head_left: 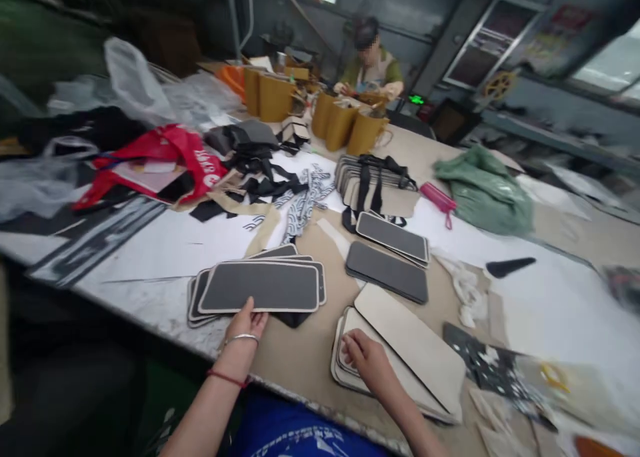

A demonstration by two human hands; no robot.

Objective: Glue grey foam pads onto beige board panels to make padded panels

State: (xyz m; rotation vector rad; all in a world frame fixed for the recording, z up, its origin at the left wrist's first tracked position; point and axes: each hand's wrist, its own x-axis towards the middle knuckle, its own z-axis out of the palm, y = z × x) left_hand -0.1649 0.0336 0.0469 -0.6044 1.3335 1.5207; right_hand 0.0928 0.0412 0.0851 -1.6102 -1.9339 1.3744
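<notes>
Two bare hands, left (246, 325) pinching a smooth dark rounded panel (260, 287), right (367, 358) loosely curled over cream panels (415, 350)

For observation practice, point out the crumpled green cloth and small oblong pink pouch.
Crumpled green cloth (485, 190), head view: middle folds.
Small oblong pink pouch (438, 197), head view: middle of its body.

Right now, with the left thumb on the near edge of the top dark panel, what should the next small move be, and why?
I would probably have the left hand nudge the top dark panel into line with the panels beneath it. The hand is at its near edge, while those lower panels stick out unevenly on both sides.
</notes>
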